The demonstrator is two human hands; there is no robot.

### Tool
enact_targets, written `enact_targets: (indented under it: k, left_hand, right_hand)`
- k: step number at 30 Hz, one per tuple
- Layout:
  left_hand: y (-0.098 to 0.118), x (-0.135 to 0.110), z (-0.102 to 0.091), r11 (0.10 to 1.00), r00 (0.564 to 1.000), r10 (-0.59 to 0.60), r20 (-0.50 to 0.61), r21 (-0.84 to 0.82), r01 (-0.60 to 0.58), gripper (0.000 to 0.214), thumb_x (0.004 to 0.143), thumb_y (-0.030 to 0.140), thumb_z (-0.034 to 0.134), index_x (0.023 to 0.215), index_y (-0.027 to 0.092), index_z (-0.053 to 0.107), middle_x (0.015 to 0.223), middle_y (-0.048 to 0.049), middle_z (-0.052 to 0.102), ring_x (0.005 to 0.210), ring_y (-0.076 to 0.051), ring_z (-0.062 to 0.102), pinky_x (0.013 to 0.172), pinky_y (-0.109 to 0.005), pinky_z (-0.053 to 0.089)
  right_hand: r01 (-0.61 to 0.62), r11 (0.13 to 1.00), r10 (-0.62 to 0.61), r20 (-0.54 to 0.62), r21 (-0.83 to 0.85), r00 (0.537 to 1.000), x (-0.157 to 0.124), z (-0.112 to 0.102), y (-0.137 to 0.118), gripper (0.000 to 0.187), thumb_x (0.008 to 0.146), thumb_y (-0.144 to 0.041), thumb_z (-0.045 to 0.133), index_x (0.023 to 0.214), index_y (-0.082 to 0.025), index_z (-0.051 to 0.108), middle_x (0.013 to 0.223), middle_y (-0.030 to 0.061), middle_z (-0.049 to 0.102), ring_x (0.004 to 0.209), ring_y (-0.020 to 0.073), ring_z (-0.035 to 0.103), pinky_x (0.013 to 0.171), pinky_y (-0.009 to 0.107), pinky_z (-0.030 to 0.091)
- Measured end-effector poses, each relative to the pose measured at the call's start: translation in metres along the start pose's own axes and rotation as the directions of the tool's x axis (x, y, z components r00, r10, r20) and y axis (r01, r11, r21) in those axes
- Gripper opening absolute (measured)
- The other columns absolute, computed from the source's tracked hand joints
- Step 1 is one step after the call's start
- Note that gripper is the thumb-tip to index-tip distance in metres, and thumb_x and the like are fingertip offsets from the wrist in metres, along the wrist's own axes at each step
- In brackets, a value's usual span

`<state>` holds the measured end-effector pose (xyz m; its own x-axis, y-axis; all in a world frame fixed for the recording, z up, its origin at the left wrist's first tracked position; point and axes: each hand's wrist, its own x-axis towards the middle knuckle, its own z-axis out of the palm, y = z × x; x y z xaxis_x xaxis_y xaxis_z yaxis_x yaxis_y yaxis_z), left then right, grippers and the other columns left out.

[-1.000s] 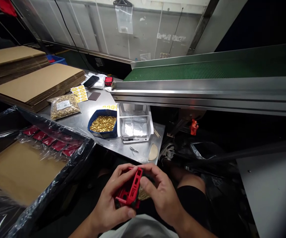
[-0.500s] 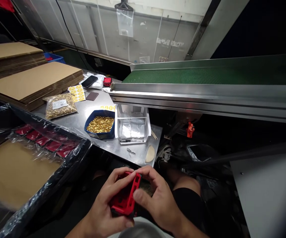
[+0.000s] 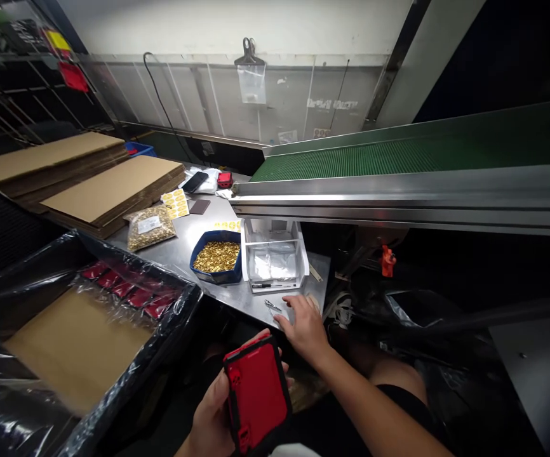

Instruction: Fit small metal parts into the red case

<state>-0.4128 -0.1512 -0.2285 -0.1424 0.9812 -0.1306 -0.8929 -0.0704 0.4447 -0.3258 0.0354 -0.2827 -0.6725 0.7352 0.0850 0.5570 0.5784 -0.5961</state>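
My left hand (image 3: 215, 406) is wrapped around a red plastic case with black edges (image 3: 260, 393), its flat red face turned up toward me. Over the front edge of the metal table, my right hand (image 3: 303, 327) reaches out with thumb and fingers apart, holding nothing. Just left of its fingertips lies a small metal tool, perhaps nail clippers (image 3: 272, 306). A pale rounded piece (image 3: 312, 299) is mostly covered by that hand. Behind are a white bin of clear plastic bags (image 3: 275, 261) with a pen in front, and a blue bin of small gold pieces (image 3: 216, 257).
At left stands a box lined with black plastic (image 3: 180, 330), with red packets inside. Cardboard stacks (image 3: 117, 184), a bag of gold pieces (image 3: 150, 227), a phone (image 3: 195, 182) and another red case (image 3: 224, 180) sit farther back. A green conveyor (image 3: 332, 158) runs right.
My right hand has left the red case and moved forward to the table edge beside the metal tool. The case has turned in my left hand. The view has tilted up.
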Motion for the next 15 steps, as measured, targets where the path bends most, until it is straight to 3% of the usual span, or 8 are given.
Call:
enact_targets:
  k: [3,7,15]
  left_hand:
    - [0.002,-0.002,0.005,0.996,0.999,0.029,0.026,-0.085,-0.027,0.058,0.092,0.053,0.050,0.141,0.022,0.046,0.143,-0.0143,0.047,0.131,-0.035,0.043,0.116,-0.052,0.026]
    - [0.007,-0.003,0.005,0.994,0.998,0.064,0.017,-0.095,-0.062,0.061,0.092,0.054,0.049,0.142,0.019,0.045,0.141,-0.0185,0.048,0.129,-0.038,0.045,0.116,-0.059,0.021]
    - [0.003,-0.008,-0.008,0.974,0.997,0.077,0.004,-0.215,-0.074,0.060,0.094,0.054,0.040,0.140,0.016,0.048,0.142,-0.0209,0.046,0.130,-0.039,0.044,0.116,-0.057,0.026]
  right_hand:
    - [0.038,0.992,-0.036,0.018,-0.118,0.999,0.013,0.023,0.008,0.032,0.083,-0.039,0.065,0.107,-0.018,0.062,0.105,0.0114,0.062,0.103,0.0307,0.052,0.090,0.046,0.038]
    - [0.065,0.971,-0.053,0.056,-0.232,0.997,0.020,0.043,0.018,0.015,0.089,-0.029,0.055,0.094,-0.017,0.062,0.098,0.0106,0.062,0.097,0.0275,0.052,0.084,0.042,0.036]
    - [0.016,0.963,-0.013,0.014,-0.269,1.000,0.030,0.049,0.012,0.023,0.090,-0.034,0.049,0.103,-0.017,0.058,0.104,0.0114,0.060,0.100,0.0283,0.050,0.085,0.042,0.034]
